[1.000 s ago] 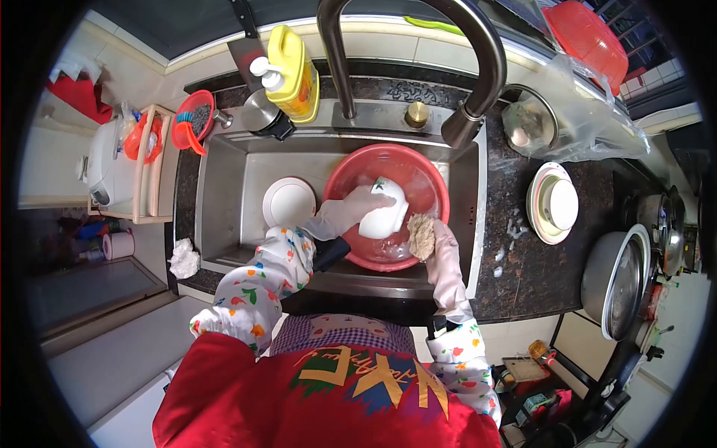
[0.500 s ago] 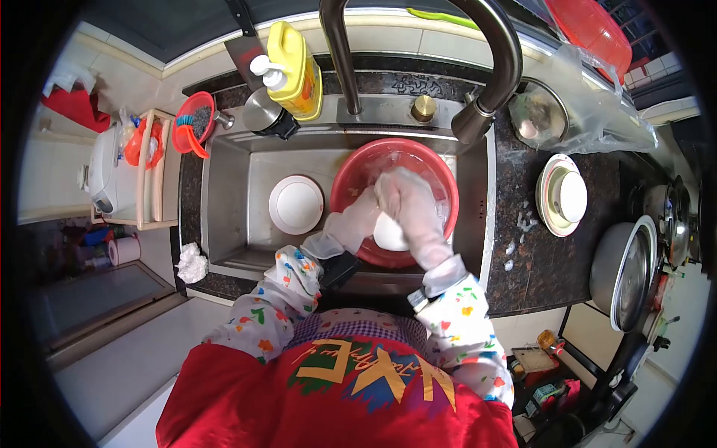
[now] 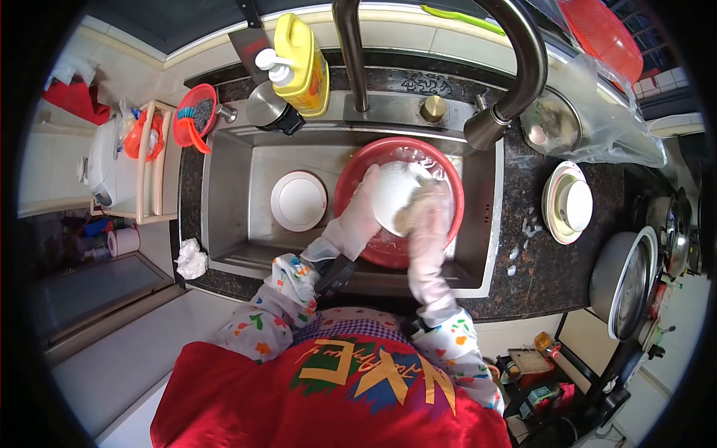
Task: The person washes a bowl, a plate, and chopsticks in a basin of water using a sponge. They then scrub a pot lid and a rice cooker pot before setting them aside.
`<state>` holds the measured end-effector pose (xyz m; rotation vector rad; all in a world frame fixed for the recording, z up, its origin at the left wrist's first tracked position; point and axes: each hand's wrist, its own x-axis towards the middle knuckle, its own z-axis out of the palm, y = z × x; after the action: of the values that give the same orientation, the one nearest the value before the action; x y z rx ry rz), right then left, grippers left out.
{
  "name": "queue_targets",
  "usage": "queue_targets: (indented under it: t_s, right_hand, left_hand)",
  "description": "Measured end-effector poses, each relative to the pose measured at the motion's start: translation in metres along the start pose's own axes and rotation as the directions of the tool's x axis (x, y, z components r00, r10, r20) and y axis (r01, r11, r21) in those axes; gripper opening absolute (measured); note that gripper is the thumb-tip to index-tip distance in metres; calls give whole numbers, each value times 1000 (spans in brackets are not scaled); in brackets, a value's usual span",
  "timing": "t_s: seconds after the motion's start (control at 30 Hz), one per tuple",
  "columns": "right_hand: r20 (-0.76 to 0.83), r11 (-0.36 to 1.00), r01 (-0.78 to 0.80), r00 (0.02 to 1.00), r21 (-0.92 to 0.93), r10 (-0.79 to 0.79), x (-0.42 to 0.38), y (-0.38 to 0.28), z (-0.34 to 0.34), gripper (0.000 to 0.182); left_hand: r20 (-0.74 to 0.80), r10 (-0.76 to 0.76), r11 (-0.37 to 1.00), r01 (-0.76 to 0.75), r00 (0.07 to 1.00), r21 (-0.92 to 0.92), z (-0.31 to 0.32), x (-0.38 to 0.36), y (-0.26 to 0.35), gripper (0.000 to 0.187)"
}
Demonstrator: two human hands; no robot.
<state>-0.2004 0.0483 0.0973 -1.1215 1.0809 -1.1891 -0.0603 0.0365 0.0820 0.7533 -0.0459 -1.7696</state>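
A red plastic basin with sudsy water stands in the right part of the sink. Over it, a white bowl is tilted on its side, its outer face towards my right hand. My left hand, in a translucent glove, grips the bowl's left edge. My right hand, gloved too and blurred by motion, presses a brownish cloth-like scrubber against the bowl; its fingers are partly smeared. Left of the basin, a white plate lies on the sink floor.
The faucet arches over the sink's back right. A yellow pump bottle stands on the back ledge, near a red strainer. On the right counter are stacked bowls, a plastic bag and a large metal pot.
The white bowl has risen and turned, showing more of its outside. My hands have moved apart, the left on its edge and the right on its side. The view has shifted slightly.
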Motion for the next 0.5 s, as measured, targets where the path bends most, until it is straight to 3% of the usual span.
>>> queue_targets:
  t_s: [0.03, 0.07, 0.13, 0.17, 0.2, 0.27, 0.3, 0.33, 0.37, 0.4, 0.43, 0.47, 0.5]
  right_hand:
    - [6, 943, 98, 995, -319, -101, -4, -14, 13, 53]
    - [167, 587, 329, 935, -740, -313, -7, -31, 22, 54]
    - [198, 547, 387, 907, -742, -373, 8, -30, 29, 48]
    - [249, 517, 422, 894, -744, -372, 19, -26, 30, 38]
    - [302, 487, 459, 879, -743, -368, 29, -21, 32, 28]
    - [308, 468, 505, 846, -725, -435, 41, -16, 25, 21]
    - [122, 867, 122, 990, -483, -72, 42, -23, 19, 18]
    - [92, 933, -344, 931, -109, 354, 45, -28, 14, 15]
    - [13, 966, -245, 969, -87, 247, 50, -26, 12, 14]
    - [-61, 969, -249, 967, -4, 248, 49, -27, 4, 13]
    - [-69, 986, -145, 988, -78, 139, 46, -25, 1, 12]
    - [-68, 987, -37, 997, -154, 27, 42, -22, -2, 11]
    - [-19, 923, 142, 987, -357, -160, 38, -19, -5, 11]
  left_hand:
    - [39, 63, 992, -67, 997, 102, -8, 4, -5, 39]
    - [43, 63, 992, -67, 997, 104, -3, 3, -4, 39]
    - [-111, 43, 995, -33, 993, 90, 5, -3, -3, 40]
    - [152, 225, 771, -271, 962, 576, -12, -3, -9, 40]
    - [400, 383, 291, -520, 832, 803, -28, -3, -14, 40]
    - [261, 325, 448, -390, 909, 804, -14, -18, -6, 40]
    - [199, 286, 517, -326, 937, 791, -4, -23, 1, 40]
    - [140, 240, 583, -258, 961, 770, 4, -25, 5, 41]
    - [111, 215, 616, -223, 970, 756, 4, -25, 7, 41]
    - [82, 189, 647, -187, 979, 739, 3, -25, 8, 41]
    - [4, 48, 869, -44, 999, 493, -5, -23, 8, 41]
    - [-21, -113, 976, 115, 993, 187, -11, -20, 7, 41]
    - [-14, -111, 976, 112, 994, 185, -16, -15, 6, 41]
